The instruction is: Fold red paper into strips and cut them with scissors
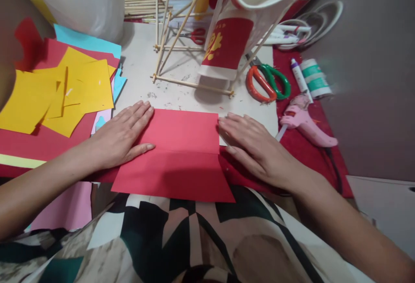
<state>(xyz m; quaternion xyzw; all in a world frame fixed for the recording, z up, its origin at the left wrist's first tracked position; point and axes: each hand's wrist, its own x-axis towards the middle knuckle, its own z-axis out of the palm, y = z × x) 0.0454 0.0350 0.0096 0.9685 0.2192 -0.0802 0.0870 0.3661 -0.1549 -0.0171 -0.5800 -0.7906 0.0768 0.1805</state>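
Observation:
A red sheet of paper (181, 131) lies in front of me at the table's near side, with a crease running across its middle. The lower part reaches over the edge toward my lap. My left hand (125, 133) rests flat on the sheet's left side, fingers stretched out and thumb near the crease. At the right edge, my right hand (251, 144) lies with its fingers extended, the tips at or just beside the paper. Whether they press on it I cannot tell. Neither hand grips anything.
Behind the sheet stands a wooden stick frame (191, 85) with a red-and-white paper cup (228, 43). Scissors (267, 84), a pink glue gun (303, 120) and a marker (301, 77) lie right. Yellow paper pieces (87, 86) and a white plastic bag (87, 1) are left.

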